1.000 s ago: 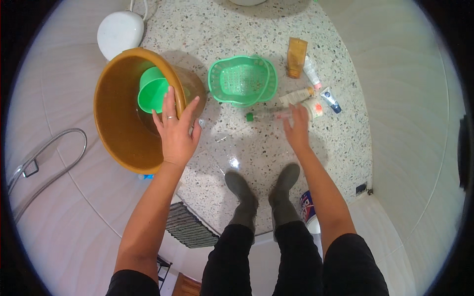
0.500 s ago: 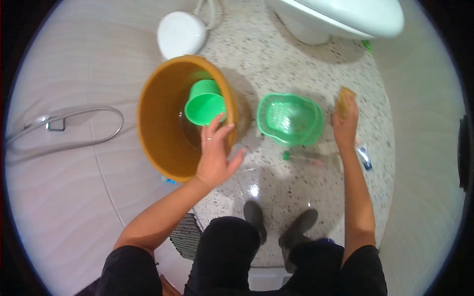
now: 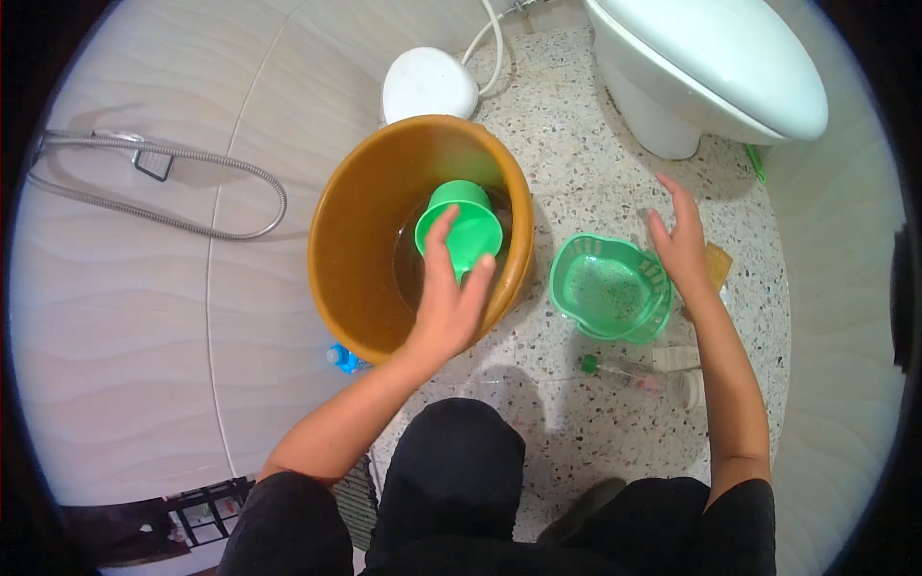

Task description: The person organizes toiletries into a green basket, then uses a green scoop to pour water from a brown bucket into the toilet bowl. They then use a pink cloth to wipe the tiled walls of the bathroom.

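Note:
My left hand (image 3: pixel 451 302) reaches over the rim of an orange-brown bucket (image 3: pixel 331 274). Its thumb and fingers are spread around the handle end of a green dipper (image 3: pixel 473 230) inside; no closed grip shows. Some water seems to lie in the bucket's bottom. My right hand (image 3: pixel 684 252) is open, thumb and forefinger apart, beside a green plastic basket (image 3: pixel 567 305). A yellowish sponge-like block (image 3: pixel 717 264) lies on the floor by that hand's wrist, partly hidden. The basket has droplets or suds on its bottom.
A clear bottle with a green cap (image 3: pixel 589 364), a pale box (image 3: pixel 675 359) and a white round container (image 3: pixel 691 390) lie near the basket. A white toilet (image 3: pixel 663 125) stands far right, a white lid-like piece (image 3: pixel 429 84) behind the bucket. A shower hose (image 3: pixel 221 161) hangs left.
My right hand has let go of the yellowish block, which now lies on the floor. My left hand has reached farther over the dipper. The whole view has shifted.

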A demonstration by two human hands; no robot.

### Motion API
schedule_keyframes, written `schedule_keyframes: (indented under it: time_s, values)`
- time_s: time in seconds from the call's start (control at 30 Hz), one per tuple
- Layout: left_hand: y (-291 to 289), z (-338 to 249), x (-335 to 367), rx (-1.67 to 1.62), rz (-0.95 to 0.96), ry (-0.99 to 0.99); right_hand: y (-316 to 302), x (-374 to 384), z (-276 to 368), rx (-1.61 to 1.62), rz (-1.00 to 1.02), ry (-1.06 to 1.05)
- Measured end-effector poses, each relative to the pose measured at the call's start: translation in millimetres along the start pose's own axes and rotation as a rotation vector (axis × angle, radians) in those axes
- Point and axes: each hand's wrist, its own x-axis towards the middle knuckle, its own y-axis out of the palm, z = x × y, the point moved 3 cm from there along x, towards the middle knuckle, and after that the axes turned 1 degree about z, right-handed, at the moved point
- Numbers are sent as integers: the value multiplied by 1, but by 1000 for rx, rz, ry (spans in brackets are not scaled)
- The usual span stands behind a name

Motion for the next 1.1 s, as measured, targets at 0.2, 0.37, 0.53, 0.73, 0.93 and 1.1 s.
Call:
schedule_keyframes:
  time_s: [0.2, 0.37, 0.53, 0.73, 0.93, 1.1]
  values:
    - [-11, 98, 80, 583, 100, 56, -36, -6, -2, -34, -65, -68]
    - [-28, 194, 89, 658, 277, -116, -60, -14, -9, -59, -15, -18]
    - [-77, 185, 112, 687, 220, -54, -88, -18, -9, -76, -23, 33]
    - [-164, 142, 89, 68, 108, -510, -98, -5, 21, -4, 17, -11]
    - [-207, 37, 96, 110, -39, -266, -119, 5, 91, 283, 156, 16]
    - [-249, -57, 124, 223, 102, -79, -121, -3, 132, 429, 266, -89]
